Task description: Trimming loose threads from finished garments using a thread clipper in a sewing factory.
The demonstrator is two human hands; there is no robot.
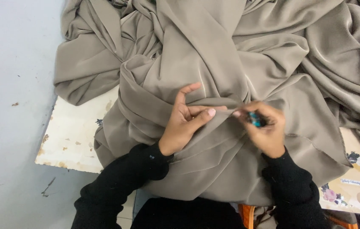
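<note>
Your left hand (186,121) pinches a fold of the taupe satin cloth (214,55); just beside it, your right hand (265,127) clenches a small blue-handled tool (254,119).

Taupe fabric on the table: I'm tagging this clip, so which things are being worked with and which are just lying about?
In use:
taupe fabric, fold pinched by left hand
small blue tool, in right hand

Lying about:
worn white table
floral sheet
grey floor

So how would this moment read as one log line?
left hand: pinching fabric fold | right hand: holding small blue tool | taupe fabric: heaped on table
</note>
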